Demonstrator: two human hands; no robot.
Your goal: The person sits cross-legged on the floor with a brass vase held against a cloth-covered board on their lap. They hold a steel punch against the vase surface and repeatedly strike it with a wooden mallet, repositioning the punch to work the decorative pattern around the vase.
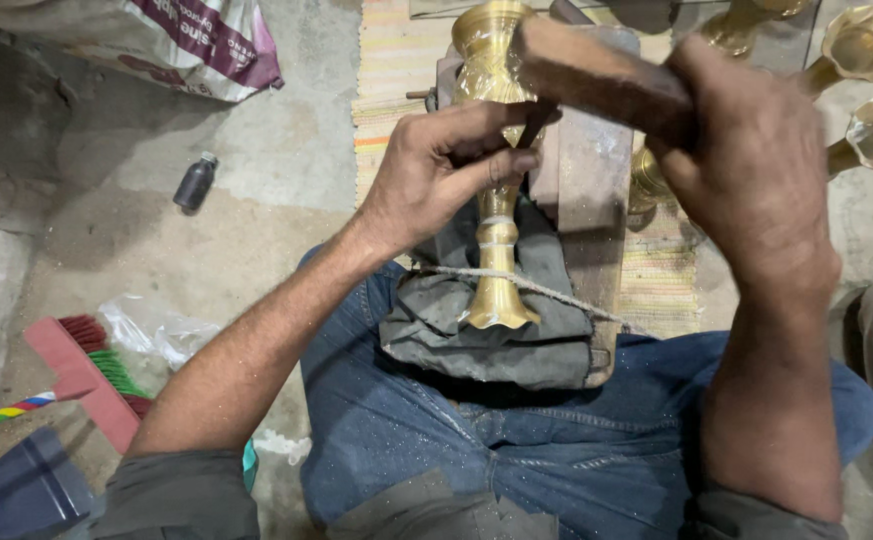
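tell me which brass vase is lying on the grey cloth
The brass vase under the left hand; the other brass pieces sit on the floor at upper right.

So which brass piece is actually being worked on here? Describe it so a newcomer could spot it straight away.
Start at the person's blue-jeaned lap, where a grey cloth lies over a wooden block. On that cloth rests a brass vase, tied down by a cord, its flared end toward the person. Unlike the other brass vases at the upper right, it lies flat in the left hand.
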